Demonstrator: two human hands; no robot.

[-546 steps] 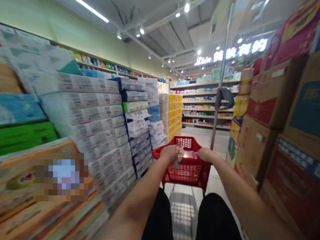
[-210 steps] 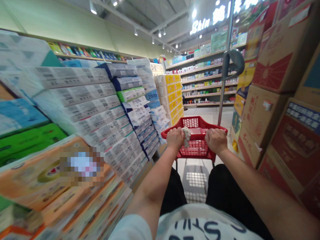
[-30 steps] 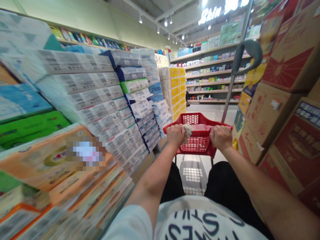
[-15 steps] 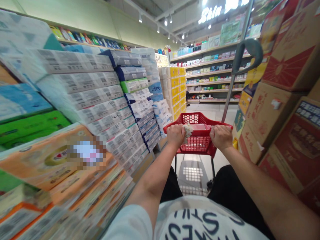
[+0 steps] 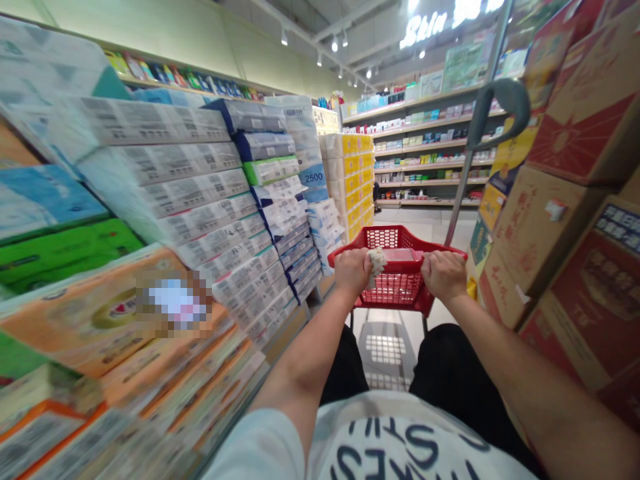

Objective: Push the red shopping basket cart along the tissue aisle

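Nearest the camera is the person's white shirt [image 5: 385, 447] with dark lettering, and below it the black trousers [image 5: 450, 373]; both bare forearms run forward from here to the red cart [image 5: 395, 293]. The left hand [image 5: 353, 270] is closed round the cart's handle bar on its left side, the grip also pinching a crumpled white tissue [image 5: 376, 260] that pokes out just beside the thumb; the right hand [image 5: 443, 273] is closed round the same bar on its right side, knuckles up, with nothing else in its grip. The cart stands on the pale floor [image 5: 385, 347] straight ahead in the aisle, its mesh basket casting a dotted shadow beneath it; a flat pinkish pack [image 5: 400, 254] lies inside, just past the bar and between the two hands.

On the left, close by, orange packs [image 5: 95, 320] are stacked low, with green packs [image 5: 60, 250] and blue ones above them; further along stand white tissue bundles [image 5: 200, 200] in a leaning pile, then a column tagged 2500 [image 5: 313, 177], then yellow boxes [image 5: 357, 180]. On the right, brown and red cardboard cartons [image 5: 560, 220] rise in a wall near the right arm; a grey pole with a hooked top [image 5: 480, 127] leans just beyond the cart. Far off, shelves of small goods [image 5: 425, 160] cross the end of the aisle under a lit sign [image 5: 435, 23].
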